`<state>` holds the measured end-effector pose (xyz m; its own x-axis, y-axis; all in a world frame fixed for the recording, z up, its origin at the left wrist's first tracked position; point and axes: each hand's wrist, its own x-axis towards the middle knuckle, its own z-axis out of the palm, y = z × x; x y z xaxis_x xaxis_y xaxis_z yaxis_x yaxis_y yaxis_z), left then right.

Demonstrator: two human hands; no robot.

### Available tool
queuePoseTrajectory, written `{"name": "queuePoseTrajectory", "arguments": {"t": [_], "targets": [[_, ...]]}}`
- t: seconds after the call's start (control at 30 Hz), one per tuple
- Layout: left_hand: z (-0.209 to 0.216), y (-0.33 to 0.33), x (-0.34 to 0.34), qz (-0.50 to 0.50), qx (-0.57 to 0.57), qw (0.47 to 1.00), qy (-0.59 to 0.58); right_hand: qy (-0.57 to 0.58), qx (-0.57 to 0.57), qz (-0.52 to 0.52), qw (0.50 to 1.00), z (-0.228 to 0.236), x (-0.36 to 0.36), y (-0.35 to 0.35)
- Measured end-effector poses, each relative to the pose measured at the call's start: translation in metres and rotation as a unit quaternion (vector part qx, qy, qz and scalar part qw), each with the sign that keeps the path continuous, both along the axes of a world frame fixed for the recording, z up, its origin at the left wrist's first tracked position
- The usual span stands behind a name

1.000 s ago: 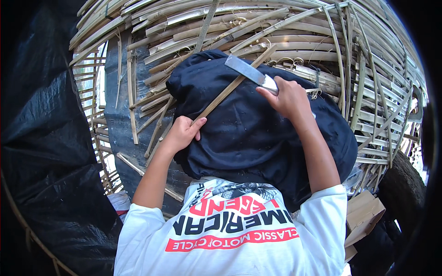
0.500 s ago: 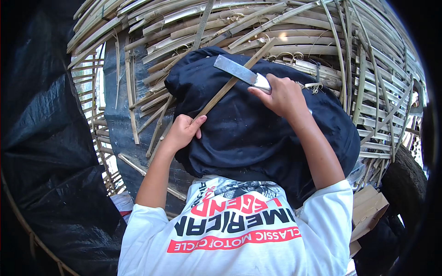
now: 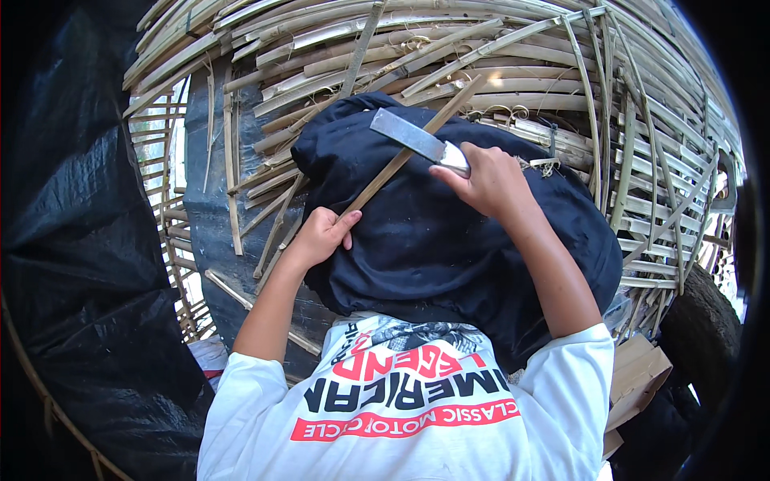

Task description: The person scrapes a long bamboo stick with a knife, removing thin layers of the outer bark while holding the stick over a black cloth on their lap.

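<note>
My left hand (image 3: 325, 234) is closed round the near end of a flat bamboo strip (image 3: 387, 172), which slants up and away to the right. In my right hand (image 3: 491, 180) is the pale handle of a wide-bladed knife (image 3: 407, 135). Its grey metal blade points up and left and lies across the strip, a little past the strip's middle. Dark blue-black cloth (image 3: 433, 240) is spread over my lap beneath both hands. Whether the blade's edge bites into the strip cannot be made out.
Split bamboo slats (image 3: 337, 56) are stacked beyond the cloth, with curled shavings (image 3: 539, 164) to the right. Black plastic sheeting (image 3: 80, 240) hangs at the left. A cardboard box (image 3: 638, 381) sits at the lower right, near a dark log (image 3: 702, 329).
The view has shifted slightly. Both hands keep their grips, and the knife stays across the strip at nearly the same spot.
</note>
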<state>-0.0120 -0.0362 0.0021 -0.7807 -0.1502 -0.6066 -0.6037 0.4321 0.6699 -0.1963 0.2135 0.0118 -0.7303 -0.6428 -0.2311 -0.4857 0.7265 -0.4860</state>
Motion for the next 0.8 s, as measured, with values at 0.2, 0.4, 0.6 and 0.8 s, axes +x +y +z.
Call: {"name": "queuePoseTrajectory", "arguments": {"t": [0.2,0.4,0.6,0.8], "targets": [[0.008,0.008,-0.005,0.006,-0.008,1.0,0.021,0.012,-0.071,-0.125,0.99,-0.029,-0.029,0.015],[0.005,0.002,0.0,0.008,-0.01,1.0,0.01,-0.044,0.012,-0.008,0.999,-0.005,-0.015,0.005],[0.013,0.009,-0.005,0.009,-0.031,0.999,0.013,-0.014,-0.034,-0.083,0.996,-0.025,-0.011,0.009],[0.003,0.008,-0.005,0.02,0.014,0.999,0.036,0.112,0.093,-0.161,0.976,-0.039,-0.058,0.09]]}}
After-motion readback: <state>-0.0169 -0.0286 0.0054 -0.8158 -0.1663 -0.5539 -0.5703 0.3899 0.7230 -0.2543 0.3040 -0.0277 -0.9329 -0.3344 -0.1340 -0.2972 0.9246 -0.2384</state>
